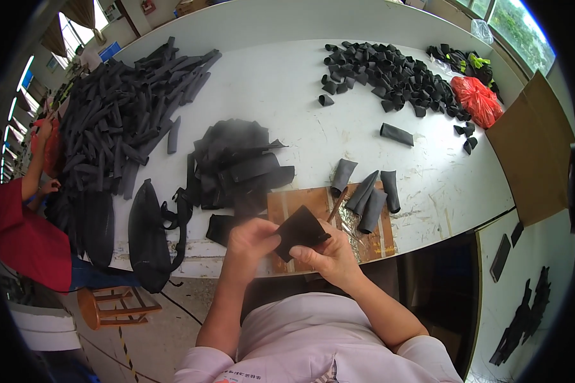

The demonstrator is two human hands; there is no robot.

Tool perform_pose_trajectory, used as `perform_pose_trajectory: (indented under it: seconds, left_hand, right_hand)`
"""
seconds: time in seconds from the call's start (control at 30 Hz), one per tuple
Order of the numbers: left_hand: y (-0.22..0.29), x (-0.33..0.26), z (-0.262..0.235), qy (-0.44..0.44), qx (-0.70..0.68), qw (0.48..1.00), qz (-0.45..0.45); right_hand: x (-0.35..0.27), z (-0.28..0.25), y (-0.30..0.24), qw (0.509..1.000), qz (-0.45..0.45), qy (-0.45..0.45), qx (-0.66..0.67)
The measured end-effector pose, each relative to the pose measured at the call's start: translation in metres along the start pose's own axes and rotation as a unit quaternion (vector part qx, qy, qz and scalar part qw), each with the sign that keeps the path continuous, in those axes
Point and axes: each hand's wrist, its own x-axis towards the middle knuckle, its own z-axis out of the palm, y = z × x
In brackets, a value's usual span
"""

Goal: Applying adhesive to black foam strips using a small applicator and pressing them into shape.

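Note:
A black fabric piece is held up between my two hands at the front edge of the table. My left hand pinches its left side, and my right hand grips its lower right corner with the thumb on top. Beneath them lies a brown board with clear tape on it. Several dark fabric tubes rest on the board's far right part. A thin brown stick-like thing shows just beyond my right hand; its lower end is hidden.
Flat black pieces are stacked beyond my left hand. Long dark strips form a big heap at the left, short black tubes another at the far right. A red plastic bag and cardboard sheet stand right. A person in red works at left.

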Motion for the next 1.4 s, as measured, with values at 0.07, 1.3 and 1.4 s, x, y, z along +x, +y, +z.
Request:
perform_pose_trajectory:
  seconds: [0.07,1.3,1.4]
  left_hand:
    - [-0.009,-0.004,0.004,-0.022,-0.016,1.000,-0.016]
    - [-0.027,-0.016,0.022,0.114,0.134,0.983,0.050]
    - [-0.014,-0.023,0.032,0.082,0.181,0.976,0.086]
  right_hand:
    - [-0.001,0.001,0.007,0.998,0.041,-0.015,0.042]
    - [0.001,-0.006,0.013,0.969,-0.122,-0.084,-0.199]
    - [-0.002,-0.003,0.006,0.969,-0.105,-0.055,-0.215]
